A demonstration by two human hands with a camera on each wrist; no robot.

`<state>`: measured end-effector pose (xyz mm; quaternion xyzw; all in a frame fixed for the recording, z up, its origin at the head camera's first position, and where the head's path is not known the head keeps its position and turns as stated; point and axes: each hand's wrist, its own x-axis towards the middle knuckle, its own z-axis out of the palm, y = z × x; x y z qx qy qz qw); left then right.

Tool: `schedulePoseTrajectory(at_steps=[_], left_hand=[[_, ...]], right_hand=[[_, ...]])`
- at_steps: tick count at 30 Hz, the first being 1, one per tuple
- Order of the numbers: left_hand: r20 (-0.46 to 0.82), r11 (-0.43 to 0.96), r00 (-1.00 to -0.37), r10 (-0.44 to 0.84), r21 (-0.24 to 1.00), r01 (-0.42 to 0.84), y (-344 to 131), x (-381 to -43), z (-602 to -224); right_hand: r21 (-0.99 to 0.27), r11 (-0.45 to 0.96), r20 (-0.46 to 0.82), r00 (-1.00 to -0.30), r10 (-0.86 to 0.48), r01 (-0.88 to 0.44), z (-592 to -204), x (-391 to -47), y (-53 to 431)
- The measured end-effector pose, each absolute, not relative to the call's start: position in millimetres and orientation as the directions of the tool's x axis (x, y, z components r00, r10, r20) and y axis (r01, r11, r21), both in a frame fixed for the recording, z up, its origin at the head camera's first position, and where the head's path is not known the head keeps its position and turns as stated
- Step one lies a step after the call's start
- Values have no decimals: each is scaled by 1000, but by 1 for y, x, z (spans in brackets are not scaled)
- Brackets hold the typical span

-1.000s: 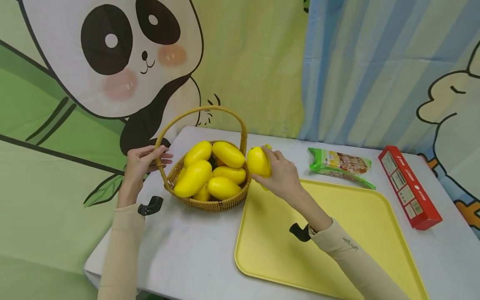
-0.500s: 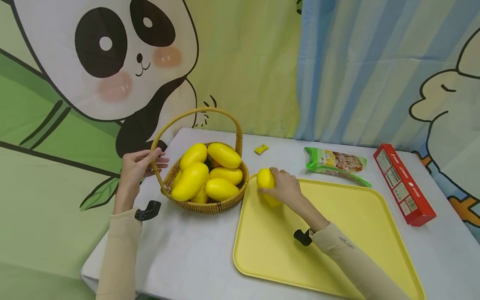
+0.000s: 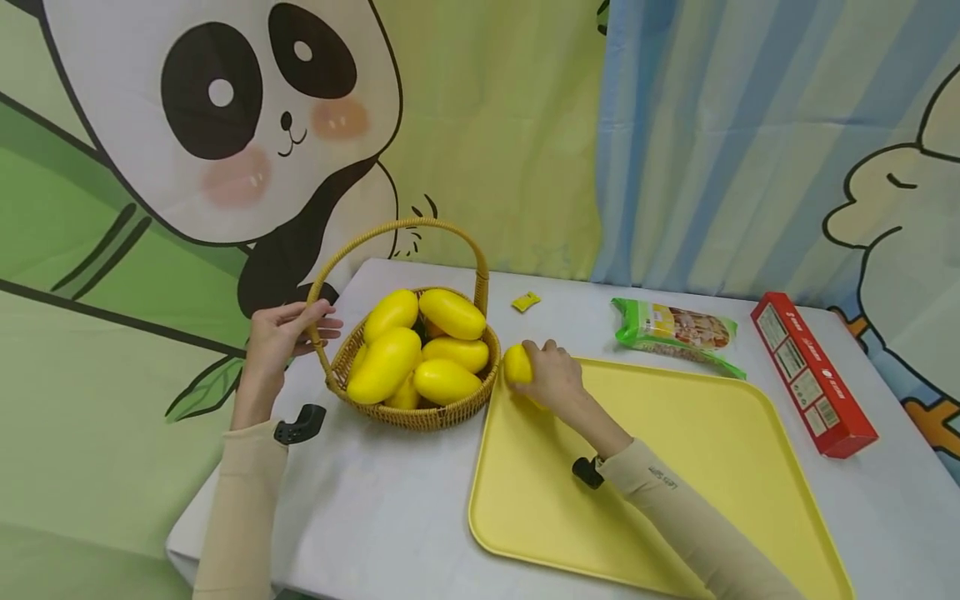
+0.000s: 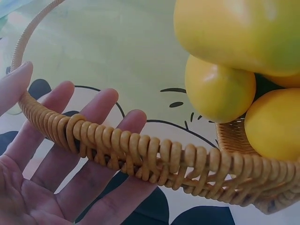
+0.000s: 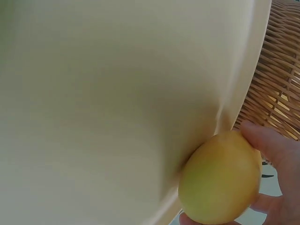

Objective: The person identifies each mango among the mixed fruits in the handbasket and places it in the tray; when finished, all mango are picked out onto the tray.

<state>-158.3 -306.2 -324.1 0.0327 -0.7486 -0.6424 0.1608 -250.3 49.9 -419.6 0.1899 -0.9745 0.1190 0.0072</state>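
Observation:
A wicker basket (image 3: 431,419) heaped with several yellow mangoes (image 3: 384,365) stands on the left part of the table. Its arched handle (image 4: 98,136) passes between the thumb and outstretched fingers of my left hand (image 3: 277,342), which holds it near its left foot. At the back left corner of the yellow tray (image 3: 540,492), my right hand (image 3: 553,379) grips a single mango (image 3: 517,365). In the right wrist view this mango (image 5: 220,180) sits low against the tray's raised rim, thumb on one side and fingers on the other, close to the basket's woven wall.
Behind the tray lie a small yellow packet (image 3: 526,302) and a green-edged food bag (image 3: 678,327). A long red box (image 3: 813,375) stands along the right side. Cartoon-printed cloth (image 3: 502,142) hangs behind the white table (image 3: 375,508).
The right hand has carried the mango from beside the basket rim down to the tray's back left corner, then slightly left. The small yellow packet has come into full view. The left hand stays put.

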Motion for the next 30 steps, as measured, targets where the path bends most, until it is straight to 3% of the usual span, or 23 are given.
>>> schedulePoseTrajectory(at_steps=[18, 22, 25, 30], left_hand=[[174, 138, -958, -227, 980, 145, -310, -158, -324], [169, 138, -959, -225, 980, 140, -309, -158, -325], [168, 147, -959, -229, 980, 137, -309, -158, -324], [166, 156, -957, -240, 979, 130, -306, -158, -323]], right_hand=[[-213, 895, 120, -920, -373, -391, -422, -246, 51], [-217, 885, 186, -907, -377, -412, -412, -242, 47], [-206, 840, 320, -846, -426, -501, -403, -237, 40], [-199, 699, 505, -683, -528, -687, -384, -228, 23]])
